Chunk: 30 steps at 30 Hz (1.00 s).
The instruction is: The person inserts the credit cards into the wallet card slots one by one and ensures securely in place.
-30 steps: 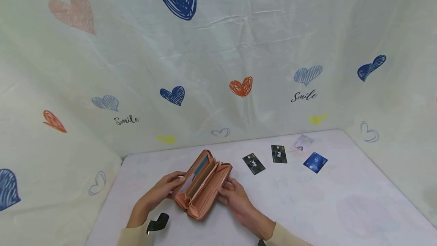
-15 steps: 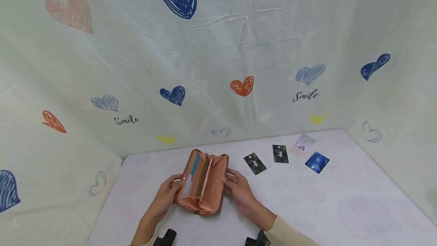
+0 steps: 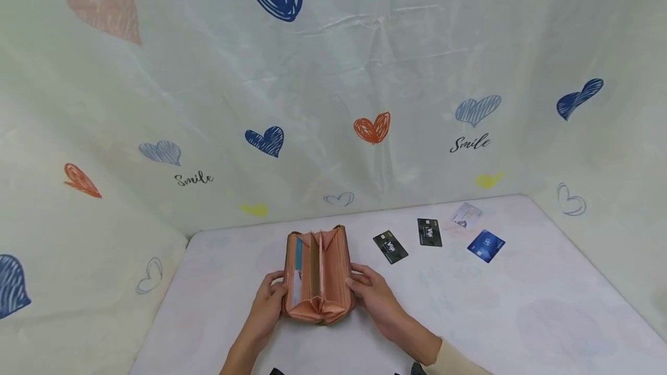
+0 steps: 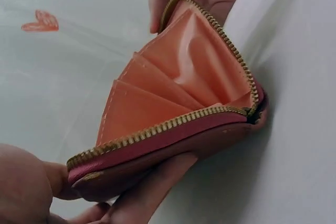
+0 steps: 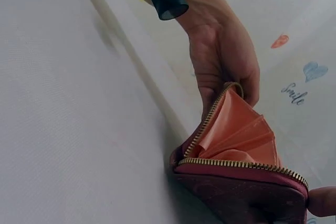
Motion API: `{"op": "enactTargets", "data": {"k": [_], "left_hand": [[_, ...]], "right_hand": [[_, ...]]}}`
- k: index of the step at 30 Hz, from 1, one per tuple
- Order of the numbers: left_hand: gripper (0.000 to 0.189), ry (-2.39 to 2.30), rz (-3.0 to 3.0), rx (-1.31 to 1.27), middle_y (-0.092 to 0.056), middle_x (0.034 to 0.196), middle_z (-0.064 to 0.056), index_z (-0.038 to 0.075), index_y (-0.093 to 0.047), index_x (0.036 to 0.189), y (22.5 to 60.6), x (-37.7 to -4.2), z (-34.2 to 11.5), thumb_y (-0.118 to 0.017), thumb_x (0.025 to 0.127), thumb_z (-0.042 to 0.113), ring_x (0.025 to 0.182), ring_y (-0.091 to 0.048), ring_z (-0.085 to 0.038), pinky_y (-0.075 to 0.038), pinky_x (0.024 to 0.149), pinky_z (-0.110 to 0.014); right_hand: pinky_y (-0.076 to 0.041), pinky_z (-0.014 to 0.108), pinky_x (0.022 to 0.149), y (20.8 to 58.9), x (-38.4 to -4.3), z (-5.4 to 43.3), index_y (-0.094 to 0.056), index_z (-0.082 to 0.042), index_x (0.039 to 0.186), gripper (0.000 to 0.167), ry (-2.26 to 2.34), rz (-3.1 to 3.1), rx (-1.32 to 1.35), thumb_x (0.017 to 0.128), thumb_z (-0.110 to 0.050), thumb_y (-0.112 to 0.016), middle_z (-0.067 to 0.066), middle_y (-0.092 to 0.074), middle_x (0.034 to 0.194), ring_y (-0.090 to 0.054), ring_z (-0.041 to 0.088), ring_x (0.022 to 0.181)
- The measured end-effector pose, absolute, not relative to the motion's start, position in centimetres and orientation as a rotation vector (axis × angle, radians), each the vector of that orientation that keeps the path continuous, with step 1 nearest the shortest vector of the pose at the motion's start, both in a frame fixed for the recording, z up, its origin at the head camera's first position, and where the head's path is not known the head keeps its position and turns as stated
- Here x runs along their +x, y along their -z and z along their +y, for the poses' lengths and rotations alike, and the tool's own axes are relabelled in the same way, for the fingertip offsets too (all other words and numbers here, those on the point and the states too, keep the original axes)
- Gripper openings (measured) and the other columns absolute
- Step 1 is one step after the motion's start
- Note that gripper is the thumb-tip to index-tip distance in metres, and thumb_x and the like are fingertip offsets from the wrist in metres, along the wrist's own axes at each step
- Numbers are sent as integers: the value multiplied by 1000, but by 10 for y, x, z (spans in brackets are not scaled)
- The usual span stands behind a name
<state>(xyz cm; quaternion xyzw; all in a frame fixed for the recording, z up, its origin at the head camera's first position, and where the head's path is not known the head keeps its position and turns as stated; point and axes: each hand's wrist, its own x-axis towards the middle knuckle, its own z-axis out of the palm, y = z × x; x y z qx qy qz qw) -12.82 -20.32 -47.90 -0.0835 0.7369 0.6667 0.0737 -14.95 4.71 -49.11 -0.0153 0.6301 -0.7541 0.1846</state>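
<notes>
A pink zip-around wallet [image 3: 336, 282] stands unzipped and spread, its accordion pockets facing up, in the middle of the head view. My left hand [image 3: 267, 305] grips its left side, thumb at the rim and fingers on the outer cover. On the opposite side my right hand [image 3: 379, 302] holds the wallet the same way. A blue card [image 3: 299, 254] and a whitish card [image 3: 297, 287] show in the left pocket. In the left wrist view, brass zipper teeth [image 4: 157, 127] edge the gusset folds. Some fingertips are hidden behind the cover.
Right of the wallet lie two black "Vip" cards [image 3: 391, 247], a blue card [image 3: 486, 246] and a pale card [image 3: 466, 214], flat on the white table [image 3: 469, 317]. Behind rises a pale curtain [image 3: 312, 85] printed with hearts.
Both hands have turned the wallet from a slant to nearly straight, its far end swinging left and then back right. The loose cards stay in place on the table.
</notes>
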Motion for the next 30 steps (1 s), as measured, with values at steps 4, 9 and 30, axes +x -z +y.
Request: {"op": "enactTargets", "data": {"k": [4, 9, 30], "left_hand": [[47, -1969, 2198, -248, -59, 129, -24, -5, -30, 153, 477, -132, -203, -39, 110, 11, 92, -59, -17, -48, 65, -27], [46, -1963, 2163, -273, -60, 126, -20, -2, -39, 151, 476, -143, -209, -43, 111, 21, 99, -63, -20, -57, 70, -32], [49, -2058, 2032, -282, -66, 102, -1, -1, -39, 154, 489, -164, -218, -46, 112, 23, 78, -53, -9, -36, 57, -21]], "right_hand": [[-56, 38, 96, 489, -149, 52, -38, 10, 156, 55, 2108, 1784, -48, 109, -12, -55, 31, -56, 147, -66, 27, 123], [-57, 37, 94, 490, -149, 54, -38, 10, 156, 54, 2101, 1794, -50, 109, -11, -55, 31, -57, 146, -67, 27, 122], [-59, 41, 93, 496, -133, 56, -36, 12, 156, 56, 2085, 1753, -90, 106, -6, -56, 31, -60, 142, -69, 23, 115]]}}
